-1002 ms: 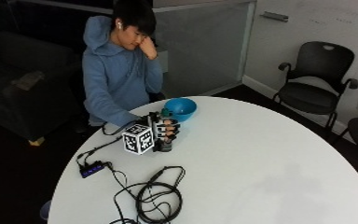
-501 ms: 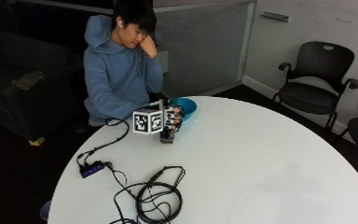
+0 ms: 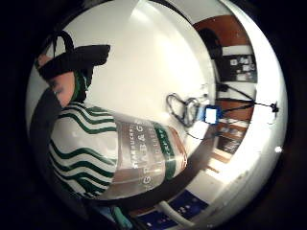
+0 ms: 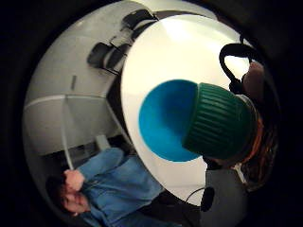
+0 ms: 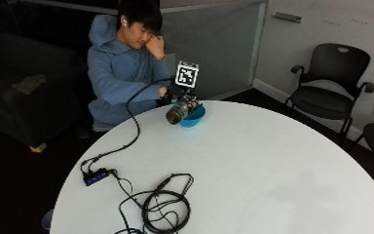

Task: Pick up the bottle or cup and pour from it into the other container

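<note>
Outside view: your right hand [image 5: 186, 103] has the bottle [image 5: 177, 113] in its grip, lifted off the surface [image 5: 271, 170] and tipped well over, base end toward the camera, cap end over the blue bowl [image 5: 196, 117]. The bowl sits near the surface's far edge, just in front of you. Thumb-side palm view: the green ribbed cap [image 4: 220, 120] is on, and it overlaps the bowl's rim [image 4: 163, 118], bowl interior open beneath it. Little-finger-side palm view: the bottle's body fills the frame close to the palm, green-striped label [image 3: 84, 148] and printed band visible, fingers [image 3: 62, 88] curled round it. A coiled black cable [image 5: 164, 207] and a small blue-lit box [image 5: 96, 177] lie on the near side of the surface, well apart from bowl and bottle.
</note>
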Motion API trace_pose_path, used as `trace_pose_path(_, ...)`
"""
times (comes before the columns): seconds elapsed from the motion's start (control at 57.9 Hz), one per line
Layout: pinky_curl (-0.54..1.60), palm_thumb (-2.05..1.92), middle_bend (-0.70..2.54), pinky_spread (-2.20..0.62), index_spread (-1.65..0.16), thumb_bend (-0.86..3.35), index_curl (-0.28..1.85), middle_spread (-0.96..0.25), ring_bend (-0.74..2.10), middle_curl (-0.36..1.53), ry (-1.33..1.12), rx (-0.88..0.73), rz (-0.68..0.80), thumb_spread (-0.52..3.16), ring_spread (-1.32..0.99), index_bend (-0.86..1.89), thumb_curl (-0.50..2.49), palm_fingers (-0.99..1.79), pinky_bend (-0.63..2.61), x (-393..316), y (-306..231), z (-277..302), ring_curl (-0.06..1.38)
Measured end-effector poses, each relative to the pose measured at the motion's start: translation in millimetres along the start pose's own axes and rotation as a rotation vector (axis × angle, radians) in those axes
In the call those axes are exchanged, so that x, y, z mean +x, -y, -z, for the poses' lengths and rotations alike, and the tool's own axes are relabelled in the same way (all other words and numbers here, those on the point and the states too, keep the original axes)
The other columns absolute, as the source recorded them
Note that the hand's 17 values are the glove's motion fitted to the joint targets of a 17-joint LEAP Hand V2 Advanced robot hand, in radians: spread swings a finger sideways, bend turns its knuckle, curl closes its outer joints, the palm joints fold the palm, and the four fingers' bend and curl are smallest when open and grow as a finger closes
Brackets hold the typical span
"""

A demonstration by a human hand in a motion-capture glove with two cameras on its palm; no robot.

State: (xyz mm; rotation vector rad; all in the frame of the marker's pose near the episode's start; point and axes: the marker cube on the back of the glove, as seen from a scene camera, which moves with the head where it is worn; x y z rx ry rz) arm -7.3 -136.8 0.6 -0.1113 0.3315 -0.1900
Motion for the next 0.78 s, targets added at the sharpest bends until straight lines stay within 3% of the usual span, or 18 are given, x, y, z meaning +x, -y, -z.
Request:
trace_pose_path(0.052, 0.34, 1.04, 0.35, -0.08, -0.08, -0.04, 0.46, -0.03, 0.47, 0.50, -0.147, -0.021, -0.036, 0.25, -0.15, 0.18, 0.67, 1.18, 0.42, 0, 3, 1, 0.45)
trace_pose_path(0.121, 0.34, 1.04, 0.34, -0.08, -0.08, -0.04, 0.46, -0.03, 0.46, 0.51, -0.151, -0.047, -0.041, 0.25, -0.16, 0.18, 0.67, 1.18, 0.42, -9, 8, 5, 0.46)
trace_pose_path(0.207, 0.35, 1.04, 0.34, -0.08, -0.08, -0.04, 0.46, -0.03, 0.46, 0.51, -0.290, -0.100, 0.060, 0.25, -0.16, 0.17, 0.68, 1.18, 0.42, -12, 8, 3, 0.46)
trace_pose_path(0.328, 0.35, 1.04, 0.34, -0.08, -0.09, -0.04, 0.47, -0.03, 0.46, 0.51, -0.143, -0.149, -0.026, 0.25, -0.16, 0.17, 0.68, 1.18, 0.41, -60, 17, 1, 0.46)
trace_pose_path(0.466, 0.35, 1.04, 0.34, -0.09, -0.09, -0.04, 0.47, -0.03, 0.46, 0.52, -0.283, -0.167, -0.033, 0.25, -0.17, 0.17, 0.69, 1.18, 0.41, -66, 21, -11, 0.46)
trace_pose_path(0.553, 0.35, 1.04, 0.34, -0.09, -0.10, -0.04, 0.47, -0.03, 0.45, 0.52, -0.352, -0.187, 0.071, 0.25, -0.17, 0.17, 0.69, 1.18, 0.41, -65, 17, -16, 0.46)
trace_pose_path(0.777, 0.36, 1.04, 0.33, -0.09, -0.10, -0.04, 0.47, -0.03, 0.45, 0.52, -0.351, -0.181, 0.070, 0.26, -0.17, 0.17, 0.70, 1.18, 0.41, -63, 16, -16, 0.47)
